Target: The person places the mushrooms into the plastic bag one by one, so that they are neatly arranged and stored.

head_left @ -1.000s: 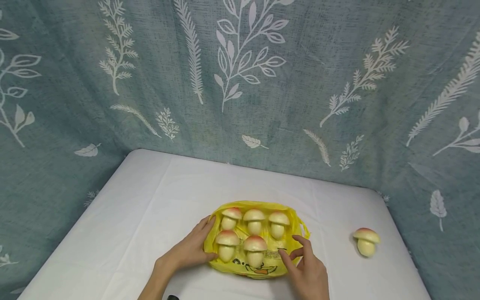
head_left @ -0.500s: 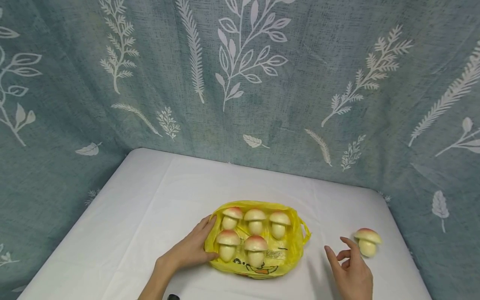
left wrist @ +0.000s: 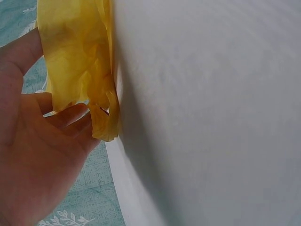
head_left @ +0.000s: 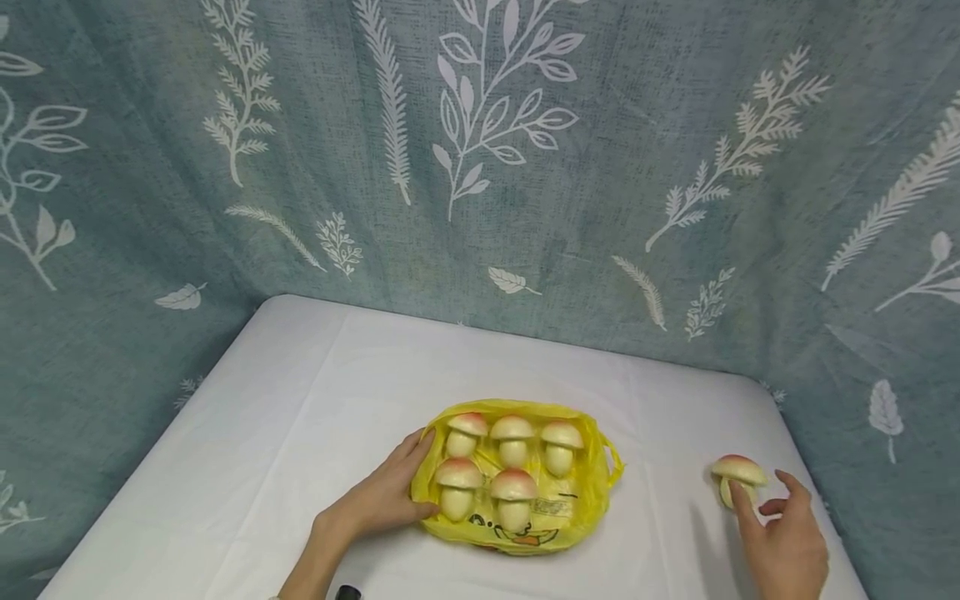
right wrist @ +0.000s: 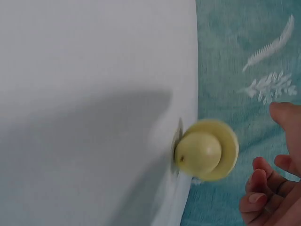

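Note:
An opened-out yellow plastic bag [head_left: 585, 533] lies on the table with several toy mushrooms [head_left: 513, 487] inside, their caps cream to red. My left hand [head_left: 386, 492] holds the bag's left end, thumb on the near side and fingers on the far side. In the left wrist view, the fingers of that hand [left wrist: 47, 136] curl about the bag's yellow side [left wrist: 70, 52]. One more toy mushroom [head_left: 738, 468] lies alone at the right. My right hand [head_left: 787, 537] is just in front of it, thumb and fingers apart; the right wrist view shows a gap between hand [right wrist: 277, 197] and mushroom [right wrist: 200, 150].
A white cloth covers the table [head_left: 337, 400]. Teal curtains [head_left: 525, 250] with white leaf prints stand behind it and at both sides. A small black object [head_left: 347, 592] shows at the front edge beside my left forearm. The bag's handle loop [head_left: 615, 462] sticks out on its right.
My right hand has left the bag's right side and moved rightward to the lone mushroom. The left hand stays at the bag's left end, and the bag keeps its place.

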Action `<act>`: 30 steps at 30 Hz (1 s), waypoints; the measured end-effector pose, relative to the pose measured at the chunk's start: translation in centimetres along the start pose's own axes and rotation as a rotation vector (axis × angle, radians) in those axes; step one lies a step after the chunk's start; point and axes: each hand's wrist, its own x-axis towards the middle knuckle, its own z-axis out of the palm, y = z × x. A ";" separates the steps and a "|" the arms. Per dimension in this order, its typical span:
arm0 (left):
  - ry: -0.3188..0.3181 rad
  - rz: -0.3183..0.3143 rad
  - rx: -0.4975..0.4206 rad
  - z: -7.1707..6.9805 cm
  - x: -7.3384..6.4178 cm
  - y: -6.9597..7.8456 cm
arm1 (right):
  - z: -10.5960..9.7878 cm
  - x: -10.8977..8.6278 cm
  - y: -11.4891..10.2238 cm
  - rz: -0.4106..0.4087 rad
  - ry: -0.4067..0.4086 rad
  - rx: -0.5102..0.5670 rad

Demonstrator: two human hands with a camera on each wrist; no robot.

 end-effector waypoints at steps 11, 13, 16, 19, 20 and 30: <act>-0.017 -0.009 0.008 0.0 0.2 0.1 | 1.3 2.6 3.0 0.034 -0.263 -0.097; -0.019 -0.013 0.010 0.0 0.1 0.1 | 1.8 2.8 3.2 0.054 -0.306 -0.111; -0.020 -0.014 0.005 0.0 0.1 0.0 | 2.3 3.1 3.4 0.069 -0.349 -0.124; -0.016 -0.010 0.003 0.0 0.1 0.0 | 2.5 3.5 3.5 0.051 -0.362 -0.130; -0.015 -0.009 0.003 0.0 0.1 0.0 | 2.7 3.6 3.6 0.045 -0.368 -0.129; -0.005 -0.005 0.002 0.1 0.1 -0.1 | 3.4 3.8 3.9 0.052 -0.385 -0.101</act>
